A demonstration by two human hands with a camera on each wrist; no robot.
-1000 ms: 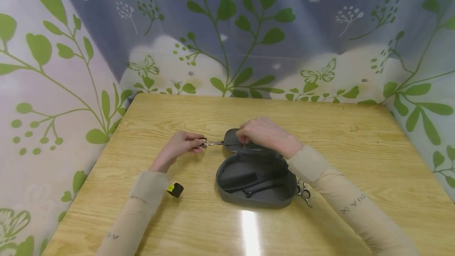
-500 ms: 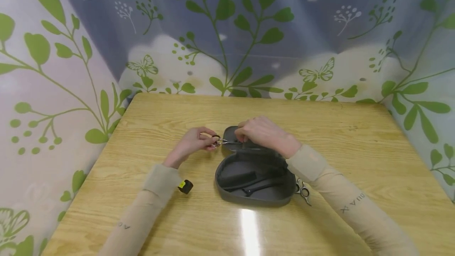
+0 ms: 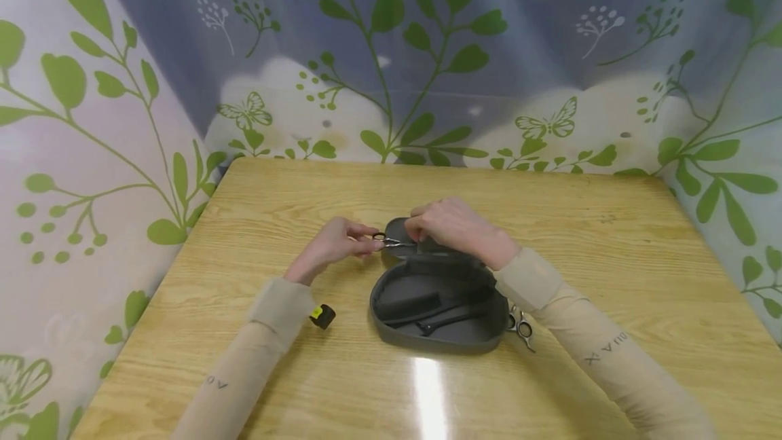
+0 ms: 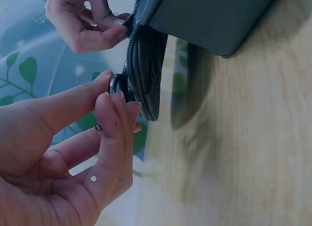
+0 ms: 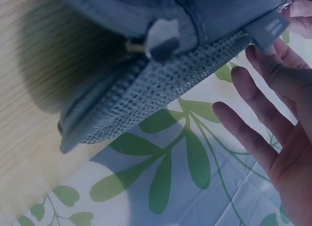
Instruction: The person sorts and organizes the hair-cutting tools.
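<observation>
A dark grey zip case [image 3: 391,339] stands open on the wooden table, its lid [image 3: 396,228] folded back. My left hand [image 3: 336,242] holds a pair of scissors [image 3: 391,243] by the finger loops, blades pointing right over the lid's inner side. In the left wrist view, thumb and fingers pinch the loops beside the lid's zipped edge [image 4: 130,55]. My right hand [image 3: 452,226] is at the lid. Its thumb and forefinger pinch a small grey tab [image 5: 267,30] there, the other fingers spread. The blade tips are hidden from view by the right hand.
Inside the case lie a flat black piece [image 3: 408,311] and a long slim black tool [image 3: 452,318]. Another pair of scissors [image 3: 522,328] lies against the case's right side. A small black and yellow object [image 3: 324,316] sits beside the left sleeve. Patterned curtains border the table [image 3: 599,223].
My left hand has moved right with the scissors, bringing the blades from the lid's left edge to beside the right hand. The right hand has stayed nearly still.
</observation>
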